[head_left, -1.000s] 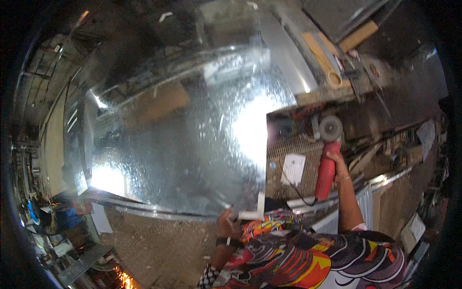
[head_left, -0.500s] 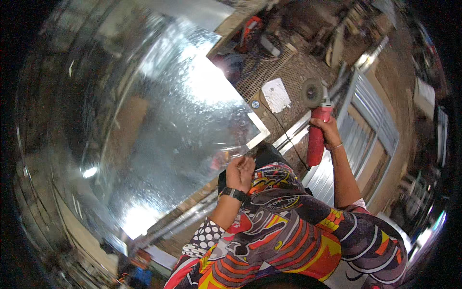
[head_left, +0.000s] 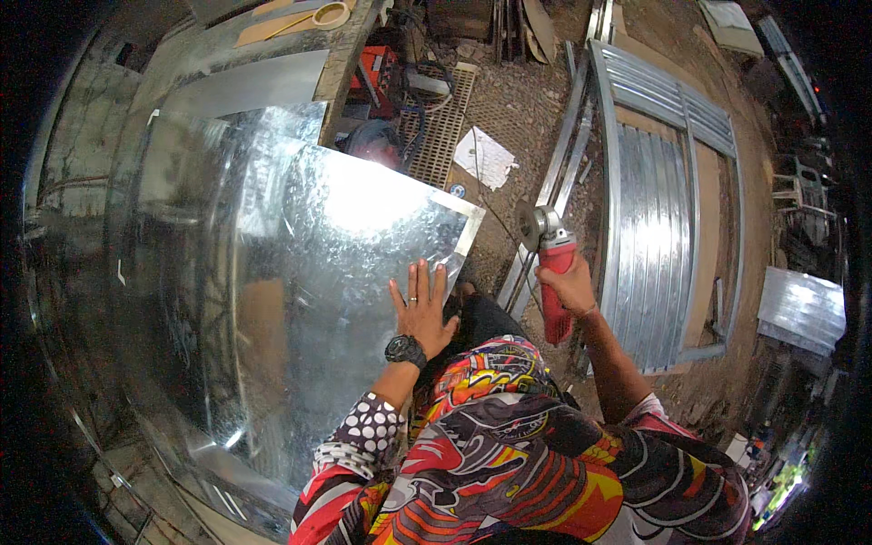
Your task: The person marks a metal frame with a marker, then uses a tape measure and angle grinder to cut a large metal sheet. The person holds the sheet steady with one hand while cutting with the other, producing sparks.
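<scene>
Your left hand (head_left: 422, 318) lay palm-down, it seemed, on the shiny metal sheet (head_left: 336, 300), close to its right edge, fingers spread apart and gripping nothing. Your right hand (head_left: 572, 286) had its fingers clamped around the red body of an angle grinder (head_left: 556, 313), whose disc (head_left: 529, 225) stood over the ground, apart from the sheet. The sheet lay broad and flat on your left, with a pale strip (head_left: 468, 232) bordering the corner beyond your left hand. As far as showed, the laying-out was done and the tool was in hand; no disc-to-metal contact was being made, and no sparks showed at the sheet. Whether its edges had already been trimmed, or the disc was spinning, you couldn't tell from this view.
</scene>
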Tool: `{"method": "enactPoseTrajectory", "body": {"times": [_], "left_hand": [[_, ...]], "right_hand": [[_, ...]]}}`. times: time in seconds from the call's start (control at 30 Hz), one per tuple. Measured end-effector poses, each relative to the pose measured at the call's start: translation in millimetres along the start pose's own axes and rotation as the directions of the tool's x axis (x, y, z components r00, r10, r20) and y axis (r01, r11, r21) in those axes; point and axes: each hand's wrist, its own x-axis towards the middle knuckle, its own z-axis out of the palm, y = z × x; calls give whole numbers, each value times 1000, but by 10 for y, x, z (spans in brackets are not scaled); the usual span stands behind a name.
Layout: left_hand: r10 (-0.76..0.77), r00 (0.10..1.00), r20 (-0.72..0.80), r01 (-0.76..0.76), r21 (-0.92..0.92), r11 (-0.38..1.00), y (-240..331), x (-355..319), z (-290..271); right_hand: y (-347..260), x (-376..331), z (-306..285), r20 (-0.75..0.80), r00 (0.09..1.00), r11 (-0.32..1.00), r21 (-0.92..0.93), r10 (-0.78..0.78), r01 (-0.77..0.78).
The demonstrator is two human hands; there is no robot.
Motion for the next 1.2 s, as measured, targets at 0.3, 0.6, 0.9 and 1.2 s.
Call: {"method": "enactPoseTrajectory", "body": {"times": [0.3,0.6,0.9,1.2], "left_hand": [[34,961,-274,-24,38,999,-673,524,58],[-561,795,-232,558,-85,826,-2232,1484,-773],[-530,844,-75,534,42,844,-2436,1529,-801],[-480,871,-107,483,1,876,-2435,1535,-847]], "right_hand": [[-108,-298,279,17,1000,956,294,-21,15],[-26,-324,494,20,1000,995,101,-22,20],[-147,-309,552,11,998,970,238,-59,55],[-157,-177,498,61,994,996,-34,-86,88]]}}
